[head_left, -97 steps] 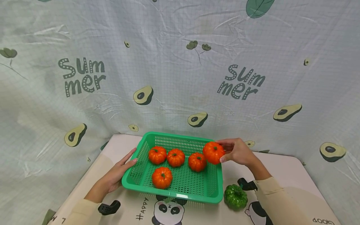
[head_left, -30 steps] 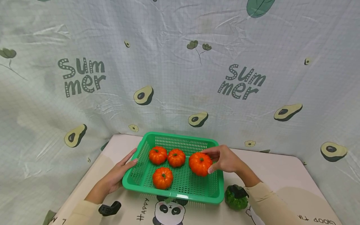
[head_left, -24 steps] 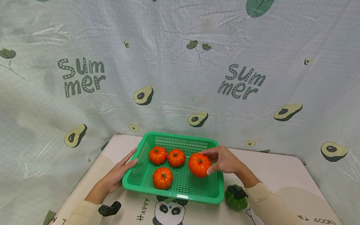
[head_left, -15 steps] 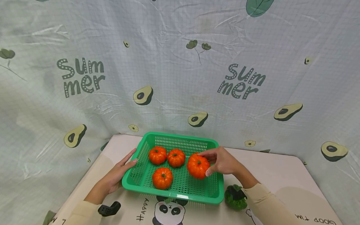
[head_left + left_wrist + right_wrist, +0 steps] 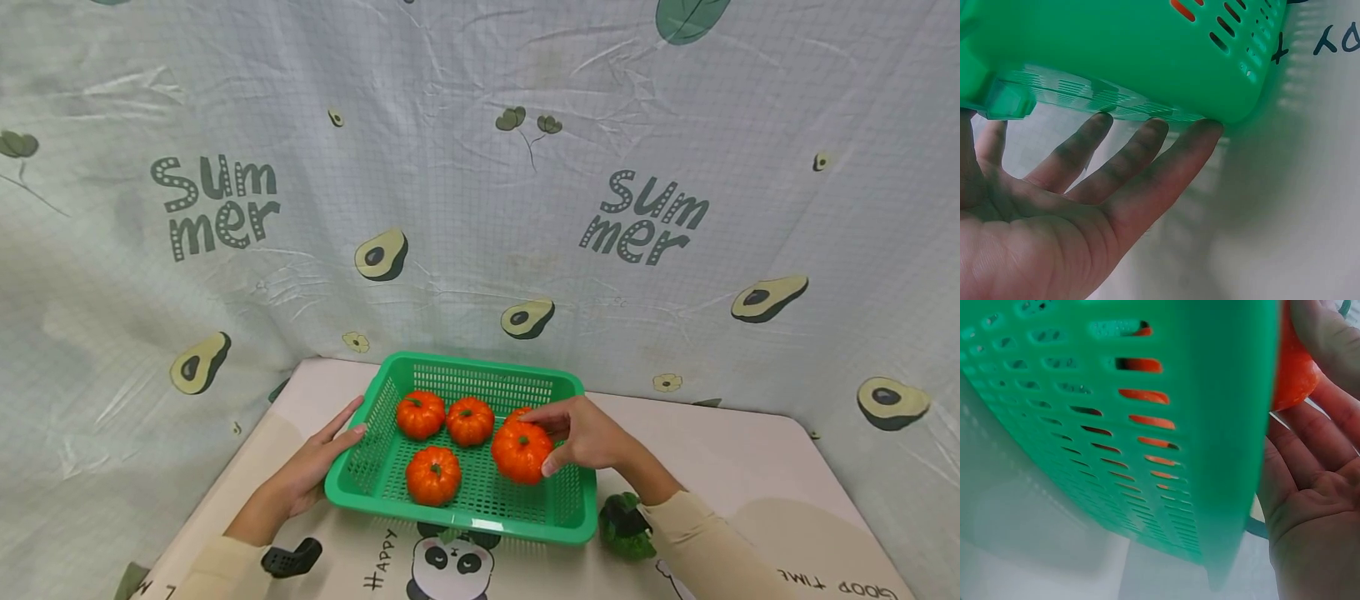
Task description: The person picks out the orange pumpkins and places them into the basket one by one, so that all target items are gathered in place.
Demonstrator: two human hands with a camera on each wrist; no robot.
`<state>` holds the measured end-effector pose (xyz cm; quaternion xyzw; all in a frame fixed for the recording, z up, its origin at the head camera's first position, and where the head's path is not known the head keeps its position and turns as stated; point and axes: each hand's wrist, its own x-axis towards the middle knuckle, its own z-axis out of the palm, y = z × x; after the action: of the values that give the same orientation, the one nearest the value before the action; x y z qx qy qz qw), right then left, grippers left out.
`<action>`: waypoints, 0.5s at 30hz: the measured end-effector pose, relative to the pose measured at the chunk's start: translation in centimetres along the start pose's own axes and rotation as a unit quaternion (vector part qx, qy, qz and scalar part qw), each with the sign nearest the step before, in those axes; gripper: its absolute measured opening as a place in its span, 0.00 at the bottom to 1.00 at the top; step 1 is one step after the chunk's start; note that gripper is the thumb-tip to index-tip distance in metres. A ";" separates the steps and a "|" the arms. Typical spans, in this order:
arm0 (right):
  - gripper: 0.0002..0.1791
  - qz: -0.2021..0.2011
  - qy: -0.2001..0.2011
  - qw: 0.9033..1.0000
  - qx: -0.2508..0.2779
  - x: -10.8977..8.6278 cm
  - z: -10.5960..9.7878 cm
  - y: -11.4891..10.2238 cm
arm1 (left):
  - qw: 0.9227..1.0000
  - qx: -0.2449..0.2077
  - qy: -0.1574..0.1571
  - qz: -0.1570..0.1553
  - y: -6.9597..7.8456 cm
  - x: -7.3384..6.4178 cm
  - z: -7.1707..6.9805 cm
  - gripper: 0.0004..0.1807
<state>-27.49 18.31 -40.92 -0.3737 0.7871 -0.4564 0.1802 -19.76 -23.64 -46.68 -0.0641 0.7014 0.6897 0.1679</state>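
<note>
My right hand (image 5: 592, 433) grips a glossy orange pumpkin (image 5: 521, 452) over the right half of a green plastic basket (image 5: 450, 518), thumb at its near side and fingers at its far side. Part of another orange pumpkin (image 5: 517, 413) shows behind the held one. Three more lie in the basket: two by the back wall, including this pumpkin (image 5: 421, 415), and one nearer the front (image 5: 433, 476). My left hand (image 5: 307, 462) touches the basket's left side, thumb at the rim. In the left wrist view its fairly straight fingers (image 5: 1141, 156) rest against the basket's outer wall.
A green pumpkin-shaped vegetable (image 5: 627, 533) sits right of the basket, partly covered by a dark wrist device and near the right sleeve (image 5: 705, 542). Another black wrist device (image 5: 292, 557) shows by the left sleeve. A printed curtain (image 5: 480, 250) stands behind the table (image 5: 735, 467).
The right hand has carried the pumpkin from the basket's right rim leftward and toward the person, now over the basket's right half. The left hand and basket stay put.
</note>
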 end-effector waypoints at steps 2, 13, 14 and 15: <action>0.40 0.001 -0.002 1.000 0.000 0.0 0.1 0.0 | 1.000 0.001 -0.004 0.001 0.0 0.0 0.0 0.41; 0.39 0.001 -0.009 1.000 -0.015 0.2 0.7 0.6 | 1.000 -0.002 0.009 -0.006 0.0 -0.1 0.0 0.40; 0.39 0.000 -0.011 1.000 -0.017 0.3 0.8 0.6 | 1.000 0.000 0.009 -0.007 0.0 -0.1 -0.1 0.40; 0.39 -0.004 -0.016 1.000 -0.019 0.4 0.9 0.6 | 1.000 0.002 0.013 -0.007 0.0 -0.1 -0.1 0.40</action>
<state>-27.46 17.70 -41.91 -0.3874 0.7912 -0.4360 0.1840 -19.64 -23.73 -46.66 -0.0775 0.7042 0.6866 0.1636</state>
